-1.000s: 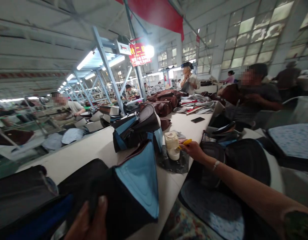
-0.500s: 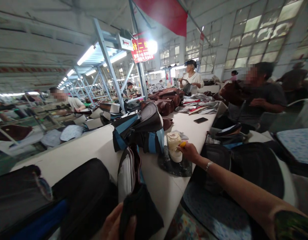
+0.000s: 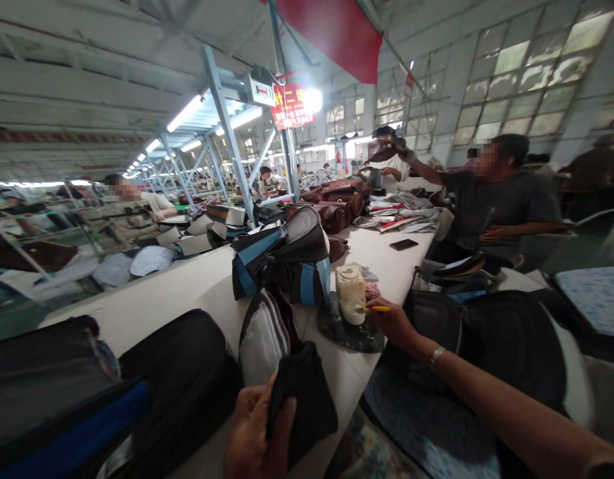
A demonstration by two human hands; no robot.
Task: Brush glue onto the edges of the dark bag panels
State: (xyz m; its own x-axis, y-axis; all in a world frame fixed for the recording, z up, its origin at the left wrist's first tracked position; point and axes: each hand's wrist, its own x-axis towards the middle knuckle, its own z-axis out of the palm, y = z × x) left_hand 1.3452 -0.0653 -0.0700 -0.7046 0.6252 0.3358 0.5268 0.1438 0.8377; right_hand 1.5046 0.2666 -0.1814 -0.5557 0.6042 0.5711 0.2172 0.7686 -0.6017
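Observation:
My left hand is closed on the edge of a black fabric bag piece, thumb in front. Behind that piece stands a part with pale grey lining and dark edges; I cannot tell if they are joined. My right hand grips a thin yellow-handled tool. Its left end reaches the side of a cream-coloured, crusted container, and its working tip is not clear. Under the container lies a dark, white-spattered mat.
Blue-and-black bags stand on the white table, with brown bags behind. A phone lies near the right edge. Black bag panels fill the left; more pieces are stacked right. A co-worker sits at the right.
The yellow handle now points right instead of toward me, and my right hand is slightly lower. My left hand has moved right with the black piece. The co-worker at right has stretched out an arm.

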